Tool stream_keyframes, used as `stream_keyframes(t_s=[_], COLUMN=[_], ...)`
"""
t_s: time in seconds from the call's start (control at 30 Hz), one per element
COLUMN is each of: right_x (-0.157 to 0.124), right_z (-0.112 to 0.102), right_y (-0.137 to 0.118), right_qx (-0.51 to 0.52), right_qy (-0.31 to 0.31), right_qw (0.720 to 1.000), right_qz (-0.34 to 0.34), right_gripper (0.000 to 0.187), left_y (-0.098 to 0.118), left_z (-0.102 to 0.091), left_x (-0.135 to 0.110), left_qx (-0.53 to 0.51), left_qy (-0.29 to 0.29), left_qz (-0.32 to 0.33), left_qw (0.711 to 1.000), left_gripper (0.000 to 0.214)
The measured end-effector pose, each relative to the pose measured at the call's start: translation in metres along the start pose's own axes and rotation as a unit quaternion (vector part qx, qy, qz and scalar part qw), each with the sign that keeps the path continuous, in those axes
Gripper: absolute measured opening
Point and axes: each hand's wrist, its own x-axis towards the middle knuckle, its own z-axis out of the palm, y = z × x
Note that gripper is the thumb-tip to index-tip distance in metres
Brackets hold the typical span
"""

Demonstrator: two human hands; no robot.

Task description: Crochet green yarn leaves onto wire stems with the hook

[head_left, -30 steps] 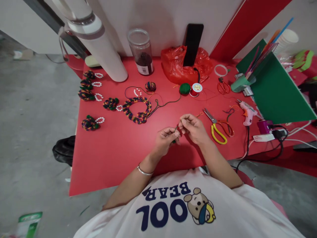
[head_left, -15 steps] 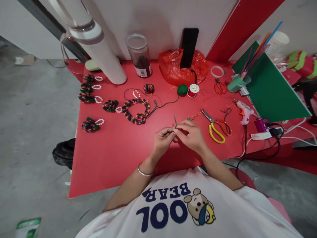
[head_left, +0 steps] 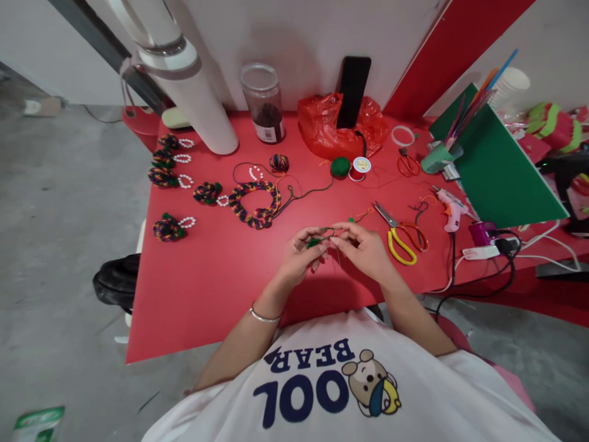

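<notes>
1. Head view: your two hands met near the center of the frame, over the red table, fingertips near each other.
2. Your left hand was pinched on a small green yarn piece, just left of the gap between the hands.
3. Your right hand had thumb and forefinger together on its green strand.
4. Working it well seemed to call for a firm left pinch, light, even tension and small right-hand movements.
5. The strand's long axis ran mostly left to right, pointing toward your right fingertips; fingers partly hid the yarn piece, so its own direction was unclear.
6. A thin line hung toward the lower edge; whether needle or thread could not be told.
</notes>
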Motion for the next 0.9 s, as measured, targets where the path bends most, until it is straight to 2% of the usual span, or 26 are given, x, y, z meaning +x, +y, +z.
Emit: stream_keyframes(t_s=[0.07,0.13,0.27,0.33,0.47,0.6,0.7,0.8,0.9], right_x=[0.001,0.002,0.003,0.002,-0.002,-0.005,-0.005,-0.003,0.0], right_z=[0.0,-0.001,0.0,0.003,0.006,0.001,0.003,0.01,0.016], right_y=[0.002,0.004,0.006,0.008,0.011,0.013,0.017,0.024,0.029], right_qx=[0.075,0.153,0.296,0.337,0.386,0.444,0.419,0.346,0.241], right_qy=[0.002,-0.009,-0.059,-0.08,-0.084,-0.133,-0.104,0.007,0.116], right_qw=[0.997,0.987,0.946,0.927,0.906,0.869,0.888,0.93,0.962], right_qz=[0.022,0.051,0.122,0.141,0.149,0.173,0.162,0.125,0.053], right_gripper=[0.029,0.025,0.02,0.021,0.029,0.03,0.03,0.023,0.021], left_y=[0.0,0.0,-0.001,-0.001,0.001,0.003,0.005,0.004,0.003], left_z=[-0.001,-0.002,-0.003,-0.004,-0.006,-0.005,-0.004,-0.004,-0.004], left_x=[0.001,0.002,0.003,0.003,0.001,-0.001,-0.001,-0.001,-0.001], left_qx=[-0.025,-0.025,-0.02,-0.02,-0.025,-0.036,-0.036,-0.02,-0.012], left_qy=[-0.018,-0.01,0.003,0.007,-0.003,-0.029,-0.026,-0.019,-0.016], left_qz=[-0.019,-0.021,-0.013,-0.01,-0.013,-0.021,-0.02,-0.017,-0.013], left_qw=[0.999,0.999,1.0,1.0,1.0,0.999,0.999,0.999,1.0], left_gripper=[0.046,0.041,0.037,0.036,0.036,0.039,0.039,0.037,0.034])
